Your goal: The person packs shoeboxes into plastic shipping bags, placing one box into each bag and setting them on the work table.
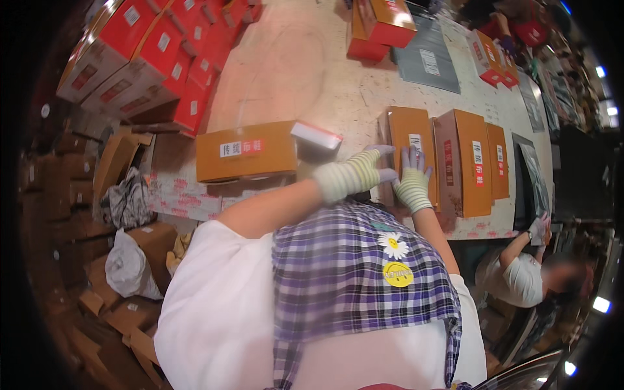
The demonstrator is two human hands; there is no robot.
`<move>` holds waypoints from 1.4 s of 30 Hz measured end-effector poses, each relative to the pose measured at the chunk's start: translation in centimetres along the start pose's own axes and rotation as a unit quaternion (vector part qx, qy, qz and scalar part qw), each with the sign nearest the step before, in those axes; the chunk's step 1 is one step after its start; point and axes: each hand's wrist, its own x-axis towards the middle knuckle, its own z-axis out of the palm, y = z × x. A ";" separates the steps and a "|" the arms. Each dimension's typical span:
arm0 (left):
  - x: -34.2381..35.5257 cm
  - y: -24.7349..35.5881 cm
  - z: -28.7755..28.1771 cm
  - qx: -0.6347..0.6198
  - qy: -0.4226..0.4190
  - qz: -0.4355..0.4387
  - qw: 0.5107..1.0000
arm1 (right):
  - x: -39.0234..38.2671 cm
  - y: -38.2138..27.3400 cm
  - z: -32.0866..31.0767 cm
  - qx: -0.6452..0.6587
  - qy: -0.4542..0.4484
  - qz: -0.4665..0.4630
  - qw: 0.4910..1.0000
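Both my hands wear gloves striped yellow-green and white, with greyish fingertips. My right hand (414,181) lies with fingers spread on the top of an orange-brown shoebox (408,123). At that box's left side is my left hand (354,171), its fingers stretched out against the near left part and nothing visibly gripped. To the right stand another orange-brown shoebox (469,156) and a smaller-looking box (498,159) beside it. Left of my left hand lies a wide orange-brown box (244,166), with a white-and-red box end (317,136) sticking out beyond its right side.
Stacked red shoeboxes (140,62) line the far left of the worn table (273,71). More boxes (383,26) and a grey plastic mailer bag (426,58) lie at the far side. Cartons (133,315) fill the left floor. A co-worker (520,273) is at the right.
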 end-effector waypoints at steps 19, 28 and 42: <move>-15.5 -11.1 -21.8 0.521 0.051 -0.224 0.822 | 9.8 -21.2 -4.3 0.510 -0.160 -0.167 0.829; -19.7 -10.4 -17.6 0.508 0.098 -0.299 0.802 | 14.9 -25.1 -0.4 0.552 -0.190 -0.301 0.754; -21.1 -13.1 -19.1 0.448 0.184 -0.406 0.775 | 7.8 -8.3 -10.1 0.791 0.041 -0.040 0.609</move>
